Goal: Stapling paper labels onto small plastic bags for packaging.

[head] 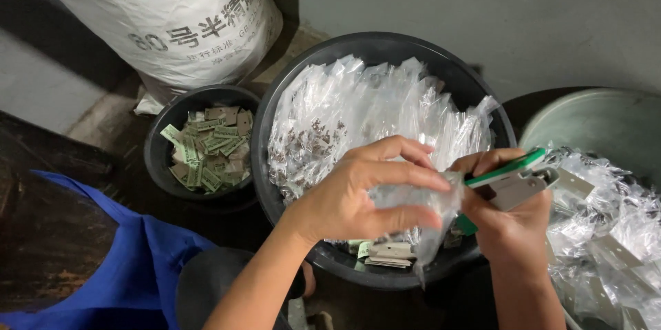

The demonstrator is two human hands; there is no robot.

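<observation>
Small tub left of bag-filled basin

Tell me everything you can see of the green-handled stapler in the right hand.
The stapler is a hand-held plier type: a bright green upper lever over a grey metal body, with a flat metal nose pointing right. It lies nearly level, tilted slightly up to the right, gripped in the right hand, whose fingers wrap its rear. Its left end meets the small clear plastic bag pinched by the left hand. It hangs above the rim of the big black tub.
</observation>
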